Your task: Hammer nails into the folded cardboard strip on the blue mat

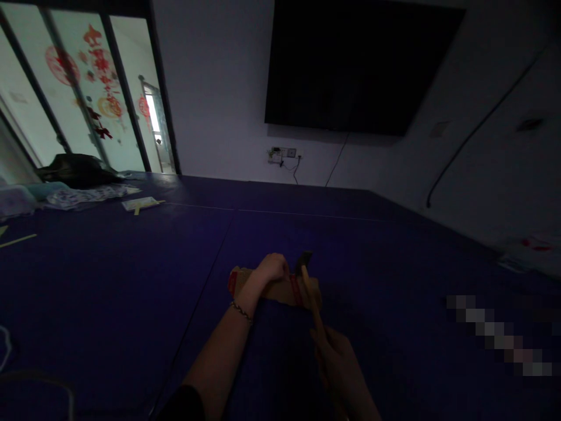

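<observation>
A flat piece of brown cardboard [280,292] with red printed bands lies on the dark blue floor in front of me. My left hand [273,267] rests over its far edge with the fingers curled together. Whatever they may pinch is too small or hidden to make out. My right hand [338,355] is wrapped round the wooden handle of a hammer [312,301]. The dark hammer head is up near the cardboard's far right edge, close to my left fingertips. Dim light hides whether the head touches anything.
Dark blue flooring [197,245] with seams spreads all round. Far left are a black bag [79,169], clear plastic wrapping [83,197] and a white packet [140,203] with yellow strips. A pale cord [5,345] lies near left. The wall carries a television [355,64] and sockets [284,154].
</observation>
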A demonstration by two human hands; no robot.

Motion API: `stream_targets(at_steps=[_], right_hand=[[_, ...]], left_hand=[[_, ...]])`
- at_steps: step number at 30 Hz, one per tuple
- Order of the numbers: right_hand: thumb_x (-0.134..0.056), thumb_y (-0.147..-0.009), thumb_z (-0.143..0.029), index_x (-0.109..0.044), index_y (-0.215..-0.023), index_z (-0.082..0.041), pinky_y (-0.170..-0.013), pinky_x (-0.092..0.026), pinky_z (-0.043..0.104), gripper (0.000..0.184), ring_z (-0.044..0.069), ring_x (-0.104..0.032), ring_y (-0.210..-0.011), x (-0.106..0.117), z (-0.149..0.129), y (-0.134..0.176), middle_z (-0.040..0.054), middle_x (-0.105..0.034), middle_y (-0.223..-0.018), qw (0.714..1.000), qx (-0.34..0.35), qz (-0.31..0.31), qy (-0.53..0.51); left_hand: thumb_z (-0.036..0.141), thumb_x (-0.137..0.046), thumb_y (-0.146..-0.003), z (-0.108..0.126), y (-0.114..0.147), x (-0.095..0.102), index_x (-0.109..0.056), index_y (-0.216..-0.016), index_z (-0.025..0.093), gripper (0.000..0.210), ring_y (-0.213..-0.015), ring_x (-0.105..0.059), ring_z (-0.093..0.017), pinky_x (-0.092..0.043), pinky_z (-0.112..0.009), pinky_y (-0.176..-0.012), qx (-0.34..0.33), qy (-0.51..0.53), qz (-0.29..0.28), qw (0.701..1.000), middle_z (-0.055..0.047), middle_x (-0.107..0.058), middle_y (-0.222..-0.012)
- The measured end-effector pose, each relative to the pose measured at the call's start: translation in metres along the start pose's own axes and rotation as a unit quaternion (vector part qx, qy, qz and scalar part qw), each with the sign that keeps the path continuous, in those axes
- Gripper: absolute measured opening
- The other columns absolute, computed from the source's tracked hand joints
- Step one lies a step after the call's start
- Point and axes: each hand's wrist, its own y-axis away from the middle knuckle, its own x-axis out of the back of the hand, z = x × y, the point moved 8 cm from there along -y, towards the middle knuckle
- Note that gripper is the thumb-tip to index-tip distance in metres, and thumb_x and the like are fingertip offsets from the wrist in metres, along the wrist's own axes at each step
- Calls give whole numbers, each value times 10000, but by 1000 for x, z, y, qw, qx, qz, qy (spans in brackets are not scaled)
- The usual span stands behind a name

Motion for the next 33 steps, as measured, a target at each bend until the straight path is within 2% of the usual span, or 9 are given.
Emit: stream_targets(at_steps=[7, 13, 21, 33], right_hand=[[-459, -698, -480, -394, -633, -183, -276, -221, 157, 311, 24, -284, -291, -3, -5, 6, -109, -318, -412, 999, -19, 5, -31], [-463, -696, -496, -401, -613, -180, -270, -225, 160, 332, 26, -285, -277, -4, -8, 5, -106, -322, -389, 1000, -8, -10, -24], [-482, -675, -494, -399, -590, -182, -276, -226, 160, 334, 24, -286, -289, -9, -8, 3, -107, -313, -400, 1000, -7, -15, -15], [-459, -693, -482, -407, -619, -176, -276, -233, 160, 319, 22, -288, -282, -13, 3, -4, -104, -328, -401, 1000, -16, -24, -11]], left_hand=[[192, -625, -648, -5, -3, -8, -706, -790, 148, 169, -643, -596, -119, -415, -176, -569, -15, 29, -10, 999, -33, -694, -754], [222, -598, -653, -10, -9, -16, -704, -787, 146, 187, -623, -585, -112, -404, -170, -553, -15, 41, -12, 999, -17, -688, -731], [230, -613, -610, -13, -9, -16, -697, -776, 149, 202, -624, -574, -109, -375, -171, -528, -6, 39, -4, 999, -8, -670, -723], [201, -612, -620, -11, -5, -16, -689, -766, 143, 175, -585, -553, -95, -372, -167, -515, 3, 36, -10, 999, -1, -648, -672]])
